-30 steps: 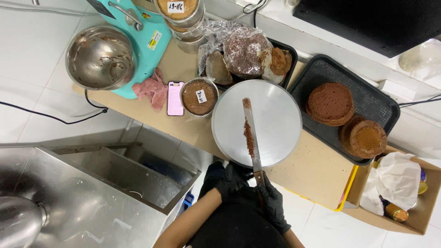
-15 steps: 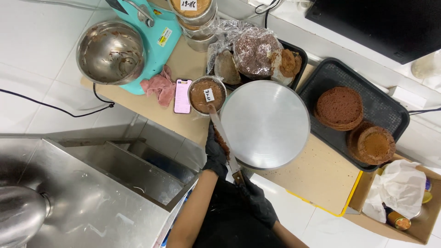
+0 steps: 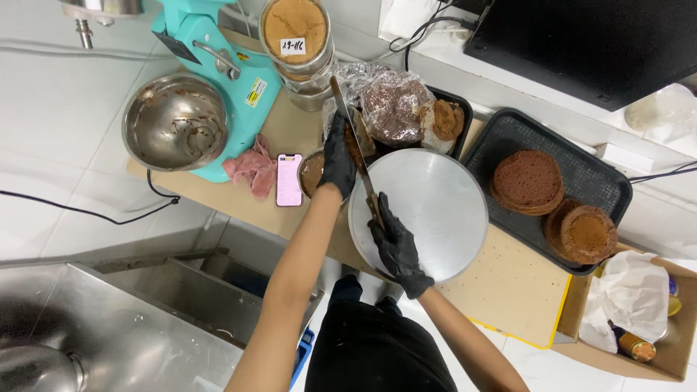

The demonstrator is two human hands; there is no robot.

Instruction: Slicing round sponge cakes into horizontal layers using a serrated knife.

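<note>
Both my hands wear black gloves. My right hand (image 3: 396, 247) grips the handle of a long palette knife (image 3: 347, 120) at the near left rim of a round silver disc (image 3: 435, 203). The blade points away from me, smeared brown. My left hand (image 3: 339, 158) is closed around the middle of the blade, right above a small round tub of chocolate cream (image 3: 311, 171), which it partly hides.
A pink phone (image 3: 289, 179) and a pink cloth (image 3: 250, 167) lie left of the tub, by a teal mixer with a steel bowl (image 3: 174, 131). Behind are stacked tins (image 3: 296, 33) and wrapped cake (image 3: 396, 109). A black tray (image 3: 613, 190) holds brown cake layers (image 3: 528, 179). A steel sink (image 3: 109, 334) sits lower left.
The knife swung from lying across the disc to pointing away over the tub. My left hand moved up from the handle end and closed on the blade.
</note>
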